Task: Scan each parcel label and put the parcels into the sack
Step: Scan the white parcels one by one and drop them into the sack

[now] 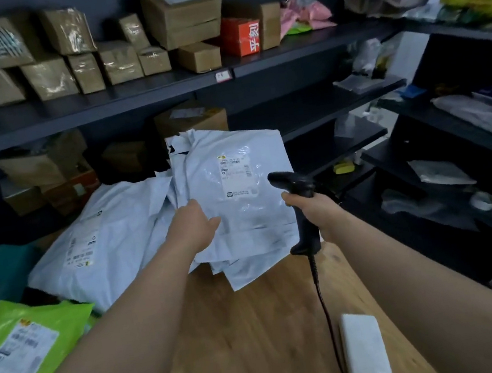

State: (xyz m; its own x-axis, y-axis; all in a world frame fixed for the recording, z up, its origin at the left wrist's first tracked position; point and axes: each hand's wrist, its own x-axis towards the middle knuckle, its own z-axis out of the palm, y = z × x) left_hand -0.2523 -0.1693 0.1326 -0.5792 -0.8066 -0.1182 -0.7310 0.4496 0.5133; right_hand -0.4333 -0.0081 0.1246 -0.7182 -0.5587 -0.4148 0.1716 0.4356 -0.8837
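Note:
My left hand [194, 227] grips the lower left edge of a pale grey parcel bag [239, 194] and holds it tilted up above the wooden table [256, 331]. Its white shipping label [235, 175] faces me. My right hand [316, 207] is wrapped round the handle of a black barcode scanner [298, 203], whose head sits just right of the label and points toward it. The scanner's cable [324, 303] trails down over the table. More grey parcel bags [107, 239] lie piled on the table behind and left of the held one. No sack is identifiable.
A green parcel bag [29, 356] lies at the lower left. A small white packet [365, 352] rests on the table near the cable. Dark shelves with cardboard boxes [104, 47] stand behind, and further shelves with bags [471, 122] run along the right.

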